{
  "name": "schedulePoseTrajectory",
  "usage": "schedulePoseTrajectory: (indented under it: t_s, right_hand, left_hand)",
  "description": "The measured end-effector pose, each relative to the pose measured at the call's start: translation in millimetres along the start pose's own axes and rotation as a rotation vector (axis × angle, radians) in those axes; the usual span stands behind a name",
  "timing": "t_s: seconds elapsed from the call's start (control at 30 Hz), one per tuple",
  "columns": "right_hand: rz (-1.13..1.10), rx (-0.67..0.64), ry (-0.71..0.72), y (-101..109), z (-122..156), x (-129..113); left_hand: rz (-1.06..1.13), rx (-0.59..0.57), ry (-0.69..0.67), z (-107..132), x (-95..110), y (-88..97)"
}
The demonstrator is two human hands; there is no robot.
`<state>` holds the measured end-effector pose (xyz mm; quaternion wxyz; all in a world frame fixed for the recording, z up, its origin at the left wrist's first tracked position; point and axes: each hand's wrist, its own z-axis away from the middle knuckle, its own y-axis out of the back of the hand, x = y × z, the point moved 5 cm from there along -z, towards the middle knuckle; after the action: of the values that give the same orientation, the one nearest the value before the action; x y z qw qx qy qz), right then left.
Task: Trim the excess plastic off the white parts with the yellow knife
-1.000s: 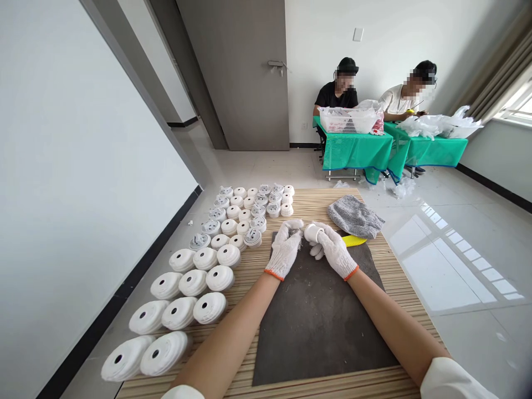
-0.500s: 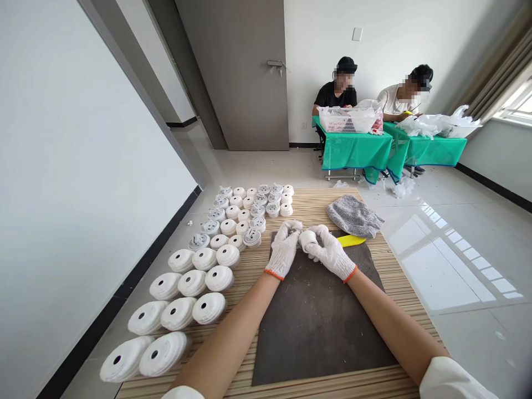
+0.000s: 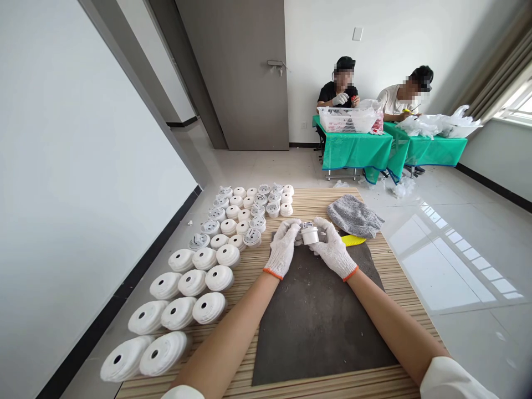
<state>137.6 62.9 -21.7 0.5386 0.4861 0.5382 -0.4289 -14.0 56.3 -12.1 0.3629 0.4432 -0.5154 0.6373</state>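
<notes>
Fingers (image 3: 292, 226) of the gloved left hand (image 3: 282, 252) and right hand (image 3: 333, 252) pinch a white round housing (image 3: 310, 236) between them, axis upright, the right hand wrapping closer. A yellow tool (image 3: 353, 240) lies just right of the fingertips.

Bright daylight enters from the window (image 3: 516, 104) at the upper right, blown out to white, and fills the room evenly. It lays a grid of glare patches on the glossy floor (image 3: 457, 271). Shadows are soft and thin under the white discs (image 3: 178, 313) on the bench (image 3: 316, 202). Focus is crisp near and far: the glove knit on the left hand (image 3: 284, 250) and right hand (image 3: 333, 253) and the small white part (image 3: 310, 235) they hold reads clearly. The wide lens bends the wall (image 3: 62, 166) and stretches the edges.
</notes>
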Motion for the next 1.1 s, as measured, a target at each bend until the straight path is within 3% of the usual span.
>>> schedulePoseTrajectory:
  t_s: [0.2,0.47,0.6,0.67,0.83,1.1]
  right_hand:
    - [0.054,-0.001,0.019,2.7,-2.4,6.1]
    - [0.399,0.031,0.206,5.2,1.5,-15.2]
    - [0.416,0.030,0.232,3.8,2.9,-17.2]
    - [0.369,0.017,0.186,3.1,2.7,-14.7]
    - [0.283,-0.046,-0.095,-0.1,4.2,-7.6]
    - [0.209,-0.018,-0.099,0.2,5.0,-17.9]
  left_hand:
    - [-0.038,0.003,0.008,-2.6,-5.1,2.3]
    - [-0.104,0.006,-0.014,-2.4,-9.0,3.2]
    - [-0.071,0.017,-0.034,-2.1,-6.0,1.8]
    - [-0.062,0.012,-0.031,-2.1,-5.5,1.1]
    - [-0.072,-0.014,-0.022,-1.7,-6.5,0.3]
    - [-0.125,0.036,-0.042,2.4,-0.9,1.4]
